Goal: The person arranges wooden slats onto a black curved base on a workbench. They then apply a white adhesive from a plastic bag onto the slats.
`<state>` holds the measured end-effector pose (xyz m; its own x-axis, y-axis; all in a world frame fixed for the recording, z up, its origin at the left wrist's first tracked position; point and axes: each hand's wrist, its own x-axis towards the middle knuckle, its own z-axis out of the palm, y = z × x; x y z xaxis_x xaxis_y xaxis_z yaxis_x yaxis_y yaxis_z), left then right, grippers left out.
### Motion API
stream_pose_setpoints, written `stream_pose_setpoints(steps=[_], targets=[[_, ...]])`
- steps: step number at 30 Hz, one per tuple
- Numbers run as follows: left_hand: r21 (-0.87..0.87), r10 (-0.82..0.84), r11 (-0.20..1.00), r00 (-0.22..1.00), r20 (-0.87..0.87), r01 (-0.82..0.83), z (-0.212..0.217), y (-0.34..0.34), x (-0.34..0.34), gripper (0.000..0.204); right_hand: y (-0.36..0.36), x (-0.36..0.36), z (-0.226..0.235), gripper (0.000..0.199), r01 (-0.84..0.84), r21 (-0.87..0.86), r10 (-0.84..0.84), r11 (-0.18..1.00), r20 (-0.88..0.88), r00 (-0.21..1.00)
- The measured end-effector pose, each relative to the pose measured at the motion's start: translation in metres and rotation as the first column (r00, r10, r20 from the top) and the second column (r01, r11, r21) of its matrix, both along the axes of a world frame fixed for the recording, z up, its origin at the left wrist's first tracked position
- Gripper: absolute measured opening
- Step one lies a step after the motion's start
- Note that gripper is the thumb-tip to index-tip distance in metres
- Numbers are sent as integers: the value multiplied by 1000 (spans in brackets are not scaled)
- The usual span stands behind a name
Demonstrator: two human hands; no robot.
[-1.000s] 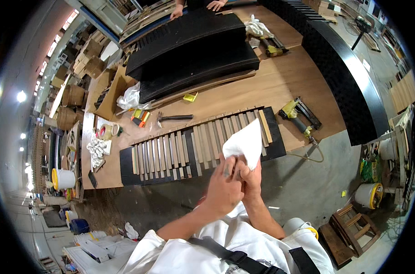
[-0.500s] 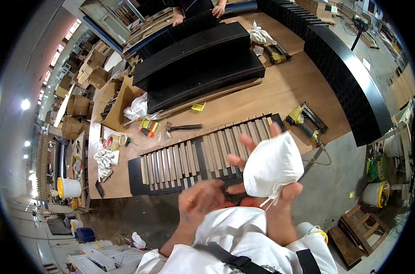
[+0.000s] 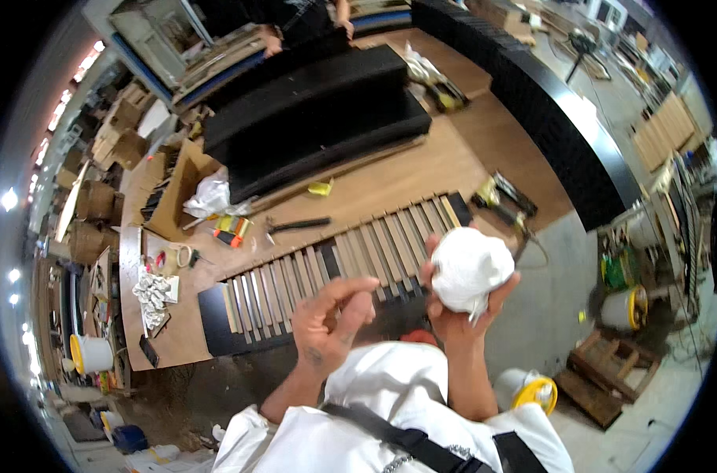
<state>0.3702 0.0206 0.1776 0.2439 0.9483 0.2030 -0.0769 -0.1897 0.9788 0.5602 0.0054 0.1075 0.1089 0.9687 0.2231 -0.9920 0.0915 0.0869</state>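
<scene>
A rounded white bag (image 3: 473, 268), soft-looking and gathered at its lower end, rests in my right hand (image 3: 455, 323), whose fingers curl around it. What it contains is hidden. My left hand (image 3: 324, 322) hovers left of the bag without touching it; its index finger points right, the thumb is a little apart, and nothing shows between them. Beneath both hands, along the table's near edge, lies a row of narrow wooden slats (image 3: 358, 256) on dark boards.
Behind the slats are a hammer (image 3: 299, 225), an orange-and-yellow tool (image 3: 232, 230) and stacked black panels (image 3: 319, 118). A nail gun (image 3: 504, 197) lies on the table (image 3: 453, 158) at right. Across it stands a co-worker (image 3: 303, 20). Tape (image 3: 186, 255) sits left.
The white bag has turned in my right hand and its end now faces me. My left hand has risen slightly and its index finger has straightened. The view has shifted to the right.
</scene>
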Motion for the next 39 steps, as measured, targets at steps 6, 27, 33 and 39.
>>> stream_pose_setpoints(steps=[6, 27, 33, 39], targets=[[204, -123, 970, 991, -53, 132, 25, 10, 3, 22, 2, 18, 29, 73, 334, -55, -301, 941, 316, 900], [32, -320, 942, 865, 386, 334, -33, -2, 24, 145, -9, -49, 51, 83, 151, -69, -99, 986, 480, 872], [-95, 299, 950, 777, 555, -298, -70, -79, -67, 133, -32, -183, 1, 80, -104, 209, -159, 972, 920, 358], [-450, 594, 774, 263, 760, -446, -93, -185, -194, 98, -84, -284, -9, 77, -550, 445, -617, 707, 768, -172]])
